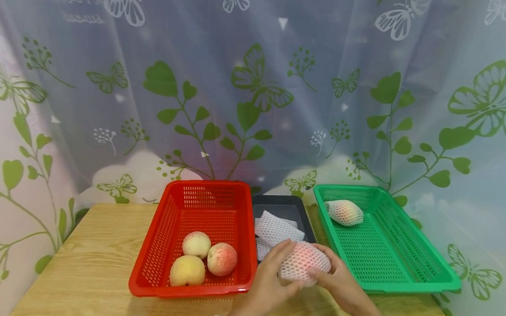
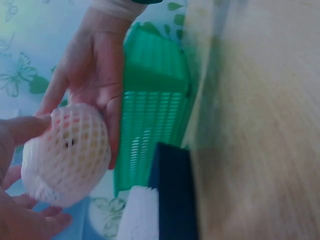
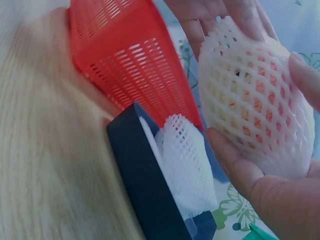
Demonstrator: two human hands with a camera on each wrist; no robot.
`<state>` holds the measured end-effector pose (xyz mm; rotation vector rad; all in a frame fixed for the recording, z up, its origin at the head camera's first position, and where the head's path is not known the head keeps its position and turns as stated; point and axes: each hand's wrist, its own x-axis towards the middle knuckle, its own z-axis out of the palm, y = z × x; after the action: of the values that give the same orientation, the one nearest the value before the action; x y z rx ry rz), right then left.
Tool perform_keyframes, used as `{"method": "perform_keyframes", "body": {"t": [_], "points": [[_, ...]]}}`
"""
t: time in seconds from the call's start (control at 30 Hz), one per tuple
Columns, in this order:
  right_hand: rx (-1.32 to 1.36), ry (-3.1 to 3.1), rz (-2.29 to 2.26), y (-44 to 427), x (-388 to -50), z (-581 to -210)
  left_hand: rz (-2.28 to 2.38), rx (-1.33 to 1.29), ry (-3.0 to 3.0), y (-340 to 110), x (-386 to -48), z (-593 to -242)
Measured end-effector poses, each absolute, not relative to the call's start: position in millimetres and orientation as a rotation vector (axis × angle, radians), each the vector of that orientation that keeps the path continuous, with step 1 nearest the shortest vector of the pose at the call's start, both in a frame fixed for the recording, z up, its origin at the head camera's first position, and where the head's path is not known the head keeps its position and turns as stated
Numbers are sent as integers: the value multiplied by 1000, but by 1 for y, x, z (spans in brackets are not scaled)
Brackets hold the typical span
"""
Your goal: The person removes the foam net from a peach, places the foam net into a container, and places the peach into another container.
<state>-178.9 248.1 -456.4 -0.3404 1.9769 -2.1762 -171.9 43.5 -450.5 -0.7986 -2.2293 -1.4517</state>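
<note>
A peach in a white foam net [image 1: 305,263] is held between both hands above the table's front, before the dark tray. My left hand [image 1: 269,282] grips its left side, fingers curved over it; my right hand [image 1: 343,283] grips the right side, thumb across the front. In the left wrist view the netted peach [image 2: 67,155] shows a dark spot through the mesh. The right wrist view shows the net [image 3: 255,100] stretched around the fruit, with fingers of both hands touching it. Empty foam nets [image 1: 277,228] lie in the dark tray [image 1: 298,205].
On the left stands a red basket [image 1: 149,257] with three bare peaches [image 1: 196,245]. A green basket [image 1: 431,249] on the right holds one netted peach [image 1: 345,212] at its back left. Behind the table hangs a patterned curtain [image 1: 216,84].
</note>
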Motion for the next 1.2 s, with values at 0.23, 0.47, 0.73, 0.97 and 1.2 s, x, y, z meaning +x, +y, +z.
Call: {"method": "perform_keyframes", "body": {"t": [0.23, 0.47, 0.73, 0.97, 1.2], "points": [[-406, 1887, -2306, 247, -178, -445, -1582, -750, -2118, 20, -173, -432], [-441, 1847, -2346, 245, -179, -435, -1866, -713, -2039, 1, -175, -418], [-473, 1809, -2363, 239, -181, -430, -1921, -678, -2030, -6, -174, -414], [-505, 1776, -2355, 236, -183, -430, -1927, -700, -2077, -7, -174, -417], [-503, 1763, -2341, 233, -185, -432, -1901, -734, -2136, -7, -173, -416]]}}
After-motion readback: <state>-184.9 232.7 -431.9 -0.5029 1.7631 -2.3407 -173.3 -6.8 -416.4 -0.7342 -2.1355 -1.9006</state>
